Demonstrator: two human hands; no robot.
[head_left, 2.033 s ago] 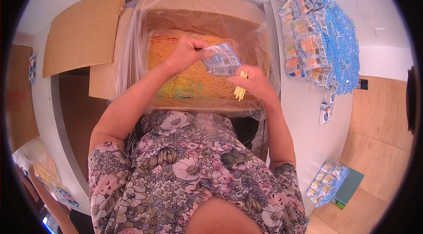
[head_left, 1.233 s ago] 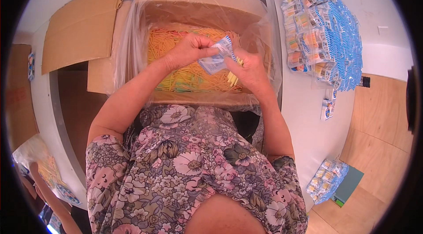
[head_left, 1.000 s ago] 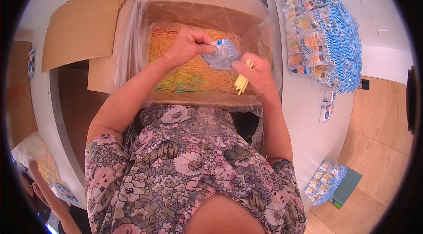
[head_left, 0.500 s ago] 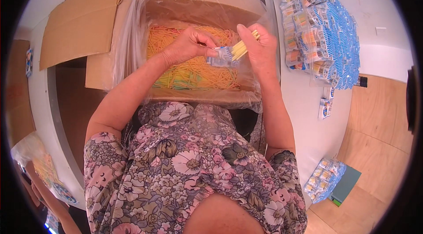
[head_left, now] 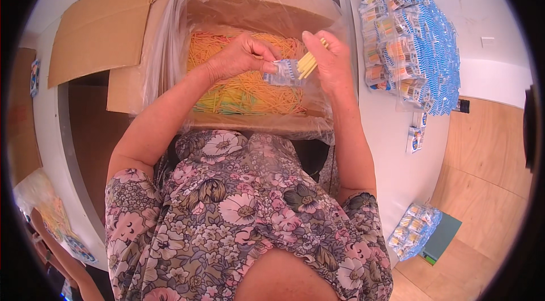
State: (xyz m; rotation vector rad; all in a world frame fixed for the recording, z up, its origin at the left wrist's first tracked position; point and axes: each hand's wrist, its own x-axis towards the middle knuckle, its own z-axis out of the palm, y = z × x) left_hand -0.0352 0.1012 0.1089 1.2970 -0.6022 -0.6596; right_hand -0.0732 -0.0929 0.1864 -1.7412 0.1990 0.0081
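Nearest, a flowered shirt (head_left: 238, 199) fills the lower middle of the frame, and both bare forearms rise from its short sleeves. The left forearm slants from the lower left up toward the upper middle; the right one stands nearly upright to the right of centre, bent at the elbow.

The left hand (head_left: 241, 56) is turned inward, its thumb and forefinger pinched together on the left end of a small clear and blue packet (head_left: 282, 72) at the upper middle. The right hand (head_left: 334, 65) is raised just beside it, fingers closed around a bundle of pale yellow sticks (head_left: 307, 65). The bundle tilts down to the left, its lower ends at the packet's right end; whether they are inside cannot be told.

Below the hands, an open cardboard box (head_left: 244, 7) lined with a clear plastic sheet (head_left: 162, 68) holds many loose sticks (head_left: 244, 97), mostly orange and yellow, with some green at the near side.

To the right runs a white counter (head_left: 386, 153), with a large stack of filled packets (head_left: 426, 45) at the upper right. At the lower right lies a blue-edged pile of packets (head_left: 415, 231). In the lower left corner, another person's forearm (head_left: 71, 264) shows near a clear bag of coloured sticks (head_left: 54, 204).
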